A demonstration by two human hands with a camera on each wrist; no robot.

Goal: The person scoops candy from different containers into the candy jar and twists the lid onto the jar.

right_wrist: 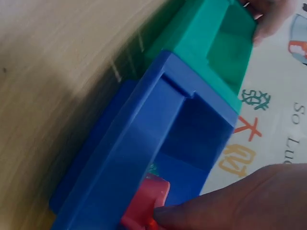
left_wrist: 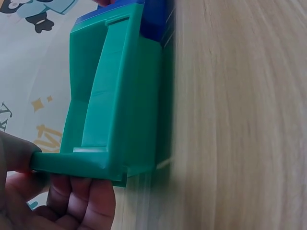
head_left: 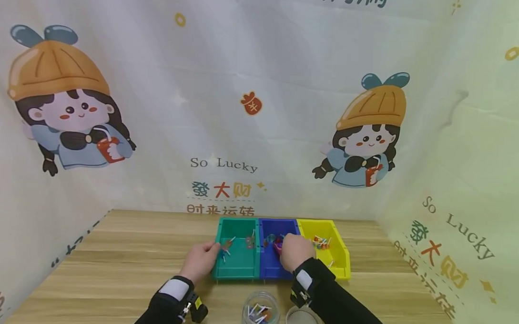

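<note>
Three joined bins stand in a row: a green bin [head_left: 238, 272], a blue bin [head_left: 277, 272] and a yellow bin [head_left: 343, 267]. My left hand [head_left: 201, 261] grips the green bin's outer side wall, thumb on one side and curled fingers [left_wrist: 98, 203] on the other. Over the blue bin, my right hand [head_left: 297, 251] holds a pink-red plastic piece [right_wrist: 146, 199] with a rounded corner, the thumb against it; its lower part is hidden by the bin wall. Small lollipops [head_left: 227, 245] lie in the green bin, and more lollipops [head_left: 322, 242] in the yellow one.
In front of the bins stands a clear jar [head_left: 261, 296] with several white-stick lollipops inside. Right beside it lies a round lid [head_left: 303, 322], close to my right forearm. A printed cloth [head_left: 284, 191] hangs behind the wood-grain table [head_left: 123, 267] and along its sides.
</note>
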